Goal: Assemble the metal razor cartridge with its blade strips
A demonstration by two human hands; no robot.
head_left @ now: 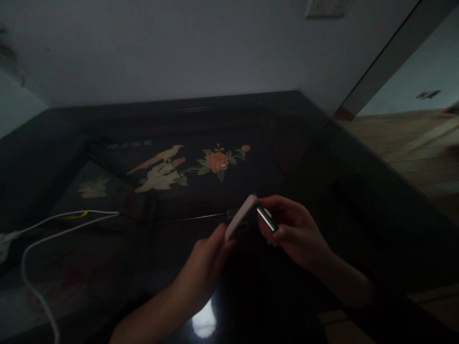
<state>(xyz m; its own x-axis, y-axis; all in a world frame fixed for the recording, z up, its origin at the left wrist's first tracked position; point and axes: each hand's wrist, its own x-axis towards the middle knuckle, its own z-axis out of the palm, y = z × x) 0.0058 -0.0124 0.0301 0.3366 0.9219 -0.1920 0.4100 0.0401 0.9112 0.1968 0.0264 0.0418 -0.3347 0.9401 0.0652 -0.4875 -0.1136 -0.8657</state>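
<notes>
My left hand (206,263) is closed around the lower end of a slim white slab-shaped object (241,217), seen nearly edge-on and tilted up to the right. Its upper end meets or nearly touches a thin flat object with a dark green and white edge (266,219), which leans the other way. The fingers and thumb of my right hand (297,231) pinch that thin piece. Dim light keeps me from telling what kind either object is, or whether the two are joined. Both are held above the dark glossy tabletop (294,157).
A bird-and-flower picture (217,162) decorates the tabletop. A white cable (36,241) loops at the left, by a yellow strip (77,216) and a white plug-like piece (4,246). Behind stands a wall with a socket plate (328,7); wooden floor (401,148) shows at the right.
</notes>
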